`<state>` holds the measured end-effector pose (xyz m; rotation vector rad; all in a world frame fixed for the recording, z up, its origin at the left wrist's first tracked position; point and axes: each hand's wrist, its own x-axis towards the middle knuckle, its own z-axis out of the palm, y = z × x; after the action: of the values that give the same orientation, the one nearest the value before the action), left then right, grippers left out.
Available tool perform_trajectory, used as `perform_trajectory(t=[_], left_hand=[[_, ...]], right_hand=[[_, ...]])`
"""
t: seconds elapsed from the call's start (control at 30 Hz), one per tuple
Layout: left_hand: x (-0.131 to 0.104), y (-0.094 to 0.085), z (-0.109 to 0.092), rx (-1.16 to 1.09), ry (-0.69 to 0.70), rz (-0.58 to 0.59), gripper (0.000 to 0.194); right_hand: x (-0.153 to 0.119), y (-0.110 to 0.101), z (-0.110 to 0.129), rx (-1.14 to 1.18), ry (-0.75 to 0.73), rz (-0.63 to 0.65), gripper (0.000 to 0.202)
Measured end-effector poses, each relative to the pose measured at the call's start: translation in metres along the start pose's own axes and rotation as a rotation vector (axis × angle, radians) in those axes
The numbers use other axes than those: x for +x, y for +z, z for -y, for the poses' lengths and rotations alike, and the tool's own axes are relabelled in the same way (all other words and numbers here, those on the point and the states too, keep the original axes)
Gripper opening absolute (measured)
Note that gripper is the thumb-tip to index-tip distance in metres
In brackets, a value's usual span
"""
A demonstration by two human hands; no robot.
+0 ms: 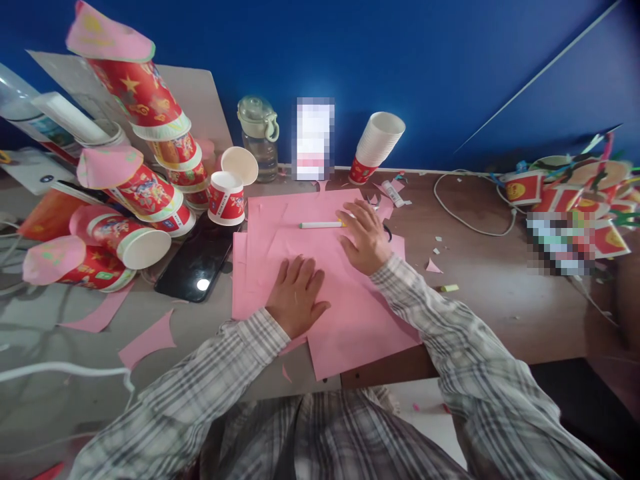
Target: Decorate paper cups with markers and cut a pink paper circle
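Note:
Several overlapping sheets of pink paper [345, 320] lie on the desk in front of me. My left hand [297, 297] rests flat on the paper, fingers spread, holding nothing. Farther up and to the right, my right hand [365, 237] lies with its fingers apart, beside the right end of a white marker [320, 225] with a green tip. Just beyond its fingers, dark-handled scissors [387, 233] show only in part, the rest hidden by the hand. A glue stick [393, 193] lies near the paper's back right edge.
Red paper cups with pink tops [145, 193] stand and lie at the left, beside a black phone [195, 260]. A bottle [259, 143], a lit screen [314, 140] and stacked cups [377, 143] line the back. Decorated cups [565, 197] and a cable [450, 217] are at the right.

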<state>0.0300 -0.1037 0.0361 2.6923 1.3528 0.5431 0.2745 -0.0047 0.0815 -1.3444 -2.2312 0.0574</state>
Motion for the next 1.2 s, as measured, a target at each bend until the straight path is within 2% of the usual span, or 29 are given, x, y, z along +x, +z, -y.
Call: perform_trajectory(t=[0.1,0.13,0.2,0.23,0.3,0.37,0.47,0.63,0.77,0.87,0.93,1.07,1.2], left_hand=[[0.001,-0.001,-0.001,0.008,0.000,0.006,0.058],[0.001,-0.002,-0.001,0.014,-0.001,0.013,0.058],[0.002,-0.004,-0.002,0.026,-0.003,0.030,0.059],[0.002,-0.006,-0.002,0.034,0.000,0.041,0.059],[0.002,-0.008,-0.002,0.047,0.005,0.063,0.060],[0.002,-0.009,-0.002,0.061,0.002,0.084,0.058],[0.002,-0.010,-0.001,0.085,-0.011,0.108,0.057],[0.004,-0.012,-0.003,0.066,-0.013,0.121,0.058],[0.008,-0.012,-0.010,0.020,-0.053,0.112,0.060],[0.010,-0.012,-0.014,-0.010,-0.080,0.117,0.059],[0.010,-0.013,-0.013,-0.025,-0.068,0.126,0.055],[0.008,-0.015,-0.010,-0.061,-0.030,0.142,0.063],[0.008,-0.015,-0.008,-0.059,-0.028,0.154,0.065]], right_hand=[[-0.051,-0.047,-0.024,-0.100,-0.012,-0.211,0.054],[-0.073,-0.062,-0.035,-0.152,0.022,-0.275,0.057],[-0.120,-0.084,-0.058,-0.246,0.192,-0.364,0.061],[-0.142,-0.089,-0.068,-0.276,0.298,-0.353,0.059],[-0.178,-0.090,-0.083,-0.268,0.450,-0.227,0.052],[-0.198,-0.084,-0.091,-0.177,0.501,-0.116,0.041],[-0.201,-0.077,-0.092,-0.095,0.512,-0.129,0.029],[-0.176,-0.082,-0.095,-0.014,0.561,-0.124,0.022],[-0.164,-0.082,-0.105,-0.036,0.643,-0.143,0.018],[-0.160,-0.080,-0.111,-0.050,0.742,-0.205,0.019],[-0.161,-0.079,-0.111,-0.053,0.772,-0.292,0.018],[-0.174,-0.078,-0.102,-0.035,0.672,-0.452,0.009],[-0.190,-0.078,-0.094,-0.022,0.707,-0.393,0.012]])
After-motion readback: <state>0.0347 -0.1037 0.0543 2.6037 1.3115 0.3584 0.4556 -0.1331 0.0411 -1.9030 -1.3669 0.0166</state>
